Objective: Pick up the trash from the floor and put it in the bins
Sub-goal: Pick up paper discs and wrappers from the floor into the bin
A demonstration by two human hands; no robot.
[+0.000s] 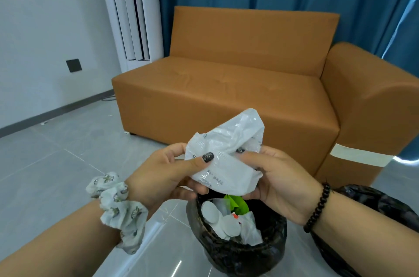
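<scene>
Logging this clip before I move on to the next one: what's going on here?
A person is holding a crumpled white plastic wrapper in both hands, the left hand pinching its left side and the right hand gripping its right side. They hold it just above a bin lined with a black bag, which already contains white scraps and something green. A second black-lined bin sits partly behind the right arm. The wrapper has not been dropped in yet. An orange sofa stands behind.
</scene>
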